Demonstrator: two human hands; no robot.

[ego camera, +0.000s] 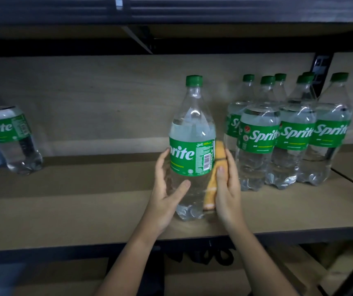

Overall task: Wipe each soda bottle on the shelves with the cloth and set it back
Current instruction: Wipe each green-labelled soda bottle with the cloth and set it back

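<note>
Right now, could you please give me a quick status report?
Left hand steadies Sprite bottle. Right hand presses orange cloth against it. Bottle cluster close right.

A tan board shelf (75,201) is edged in front by a dark metal rail (43,255). A pale back panel (107,99) is seen behind it, another dark shelf (171,9) above. The light is dim.

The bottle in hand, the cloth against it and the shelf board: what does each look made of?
Bottle: clear glossy plastic, by its see-through wall and highlights; green cap, probably plastic; shiny printed label.
Cloth: soft yellow-orange fabric, matte, folding under the right hand; weave too blurred to tell.
Shelf board: matte tan, likely fibreboard or wood, on a dark, probably metal frame.
</note>
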